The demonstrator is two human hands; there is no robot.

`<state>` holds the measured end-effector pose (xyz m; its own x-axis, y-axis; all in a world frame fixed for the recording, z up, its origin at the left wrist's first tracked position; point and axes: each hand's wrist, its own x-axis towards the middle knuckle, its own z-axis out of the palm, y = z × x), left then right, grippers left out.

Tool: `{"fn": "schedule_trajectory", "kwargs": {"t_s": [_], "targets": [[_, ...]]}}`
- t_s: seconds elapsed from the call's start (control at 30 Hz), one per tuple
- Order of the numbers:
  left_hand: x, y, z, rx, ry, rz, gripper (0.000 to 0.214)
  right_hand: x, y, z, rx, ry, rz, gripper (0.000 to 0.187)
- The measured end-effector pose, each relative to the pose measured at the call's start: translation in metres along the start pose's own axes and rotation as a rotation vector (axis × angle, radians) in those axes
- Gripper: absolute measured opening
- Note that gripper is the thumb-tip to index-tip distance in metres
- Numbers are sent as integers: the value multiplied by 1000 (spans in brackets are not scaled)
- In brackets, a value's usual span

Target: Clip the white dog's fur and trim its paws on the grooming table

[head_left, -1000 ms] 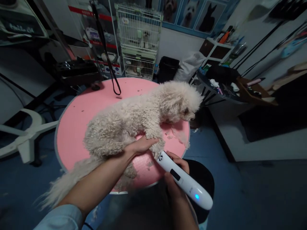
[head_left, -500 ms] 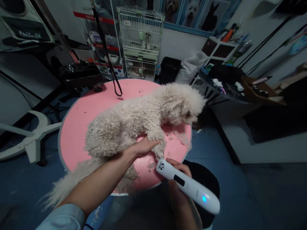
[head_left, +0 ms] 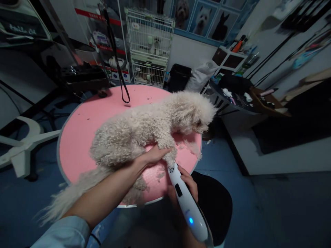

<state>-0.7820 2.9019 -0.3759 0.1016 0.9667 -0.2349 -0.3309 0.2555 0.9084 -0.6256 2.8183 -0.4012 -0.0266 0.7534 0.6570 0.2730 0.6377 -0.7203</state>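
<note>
one round pink table (head_left: 77, 137) carried a curly white dog (head_left: 144, 127) lying on its side, head at the right edge; fur clippings (head_left: 160, 175) lay by the near edge. wire cages (head_left: 150, 44) stood behind, and a black loop (head_left: 126, 98) hung over the far edge. left hand (head_left: 152, 156) curled round the dog's front leg. right hand (head_left: 188, 181) wrapped a clipper (head_left: 186, 203), its tip touching the paw at the near edge.

I see my left hand (head_left: 152, 156) wrapped around the front leg (head_left: 165, 148) of a white curly dog (head_left: 139, 129) lying on the round pink grooming table (head_left: 80, 131). My right hand (head_left: 188, 182) grips a white clipper (head_left: 186, 203), whose tip seems to touch the paw (head_left: 171, 162).
</note>
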Motion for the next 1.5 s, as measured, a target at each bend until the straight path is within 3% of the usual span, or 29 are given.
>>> {"fn": "schedule_trajectory", "kwargs": {"t_s": [0.07,0.17,0.23,0.37,0.53,0.7,0.9,1.0,1.13,1.2,1.37,1.43,1.5], "targets": [[1,-1,-1,-6,-1,24,23,3,-2,0,-25,-128,-47,47],[2,-2,-1,-4,4,33,26,1,-8,-2,-41,-287,-84,30],[3,-3,-1,-3,-1,10,26,-5,-12,-5,-47,-229,-58,29],[2,-4,1,-20,-43,-26,26,-10,-15,-11,-89,15,-7,42],[1,-4,1,3,-20,32,21,-3,-15,-8,-95,-42,-71,47],[2,-4,1,20,-25,0,23,-7,-20,-6,-77,45,94,42],[0,0,2,79,-10,34,20,-2,-6,6,0,38,2,46],[2,-1,0,120,21,29,21,7,1,5,-12,-50,30,46],[5,-5,-4,125,26,69,26,21,4,-11,8,-356,23,39],[5,-5,-4,116,38,88,29,22,0,-20,63,-414,40,36],[2,-5,0,67,7,6,25,8,-13,-19,100,-49,190,34],[1,-3,1,49,-13,5,22,3,-13,-11,32,17,137,36],[1,-1,2,49,-9,27,20,2,-8,-4,-1,5,71,38]]}}
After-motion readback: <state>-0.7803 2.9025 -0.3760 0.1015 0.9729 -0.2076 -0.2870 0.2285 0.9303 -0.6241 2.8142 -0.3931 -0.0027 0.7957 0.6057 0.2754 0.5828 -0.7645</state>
